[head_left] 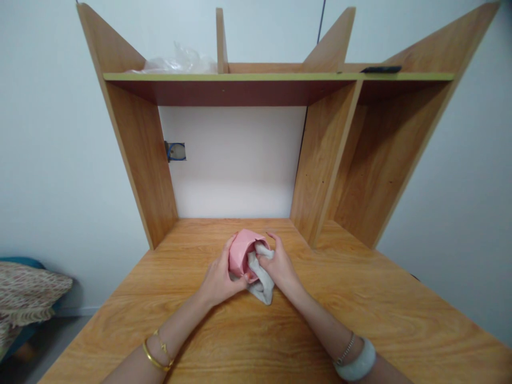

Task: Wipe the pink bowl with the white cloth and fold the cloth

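- While the left hand (219, 277) grips a pink cup (241, 252), wiping seems midway.
- Meanwhile the right hand (280, 265) clenches a grey cloth (262, 285) pressed into its mouth.

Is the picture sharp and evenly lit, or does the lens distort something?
Head view: light soft and even, no glare; left hand, pink cup, grey cloth and right hand all sharp; wide lens splays the wooden side panels outward.

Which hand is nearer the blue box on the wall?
Left. The left hand, holding the pink cup, is below-right of the blue box; the right hand, gripping the cloth, sits farther right.
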Demonstrator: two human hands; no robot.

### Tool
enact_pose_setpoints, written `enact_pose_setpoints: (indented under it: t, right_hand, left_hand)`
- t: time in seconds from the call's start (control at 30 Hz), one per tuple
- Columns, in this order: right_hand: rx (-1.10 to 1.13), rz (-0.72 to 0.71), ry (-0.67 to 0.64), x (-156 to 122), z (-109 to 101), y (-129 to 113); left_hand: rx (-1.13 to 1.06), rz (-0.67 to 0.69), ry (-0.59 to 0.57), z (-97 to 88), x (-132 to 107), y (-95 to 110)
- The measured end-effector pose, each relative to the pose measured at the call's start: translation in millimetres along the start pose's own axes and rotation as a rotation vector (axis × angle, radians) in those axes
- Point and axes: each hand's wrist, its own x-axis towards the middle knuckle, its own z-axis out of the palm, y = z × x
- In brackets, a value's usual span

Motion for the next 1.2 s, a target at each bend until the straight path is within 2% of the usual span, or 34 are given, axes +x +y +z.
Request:
enact_pose_setpoints:
  t: [0.13,0.33,0.4,0.57,0.73,0.83,0.93,1.03,1.2]
  right_hand:
    - [-0.188,-0.012,0.006,-1.1,-10.1,-7.9]
    - [-0.547,-0.150,-0.054,-6.9,-15.6,-11.8]
    - [-0.587,-0.200,-0.093,-7.9,-16.0,-11.5]
    - [-0.418,-0.211,-0.139,-7.1,-13.8,-4.7]
    - [-0.143,-0.089,-0.055,-4.2,-3.1,7.4]
    - [0.013,-0.051,-0.005,-2.7,1.6,10.3]
    - [0.116,-0.033,-0.007,-1.9,3.9,10.8]
    - [0.137,-0.013,-0.030,-0.5,5.6,11.7]
    - [-0.081,0.034,-0.031,3.4,3.1,9.5]
  left_hand:
    - [0.157,0.024,-0.048,-3.6,-1.0,-1.8]
    - [0.354,0.080,-0.114,-10.5,-0.7,0.0]
    - [0.361,0.095,-0.113,-12.1,-0.7,-0.2]
    - [0.363,0.068,-0.041,-11.9,0.3,-3.6]
    - [0.299,-0.054,0.071,-13.0,4.4,-7.2]
    - [0.170,-0.089,0.046,-8.8,4.1,-9.8]
    - [-0.040,-0.042,0.008,-0.6,2.0,-11.1]
    - [-0.142,-0.028,0.002,4.9,0.7,-8.8]
    - [0.032,-0.140,0.023,3.3,0.2,-0.9]
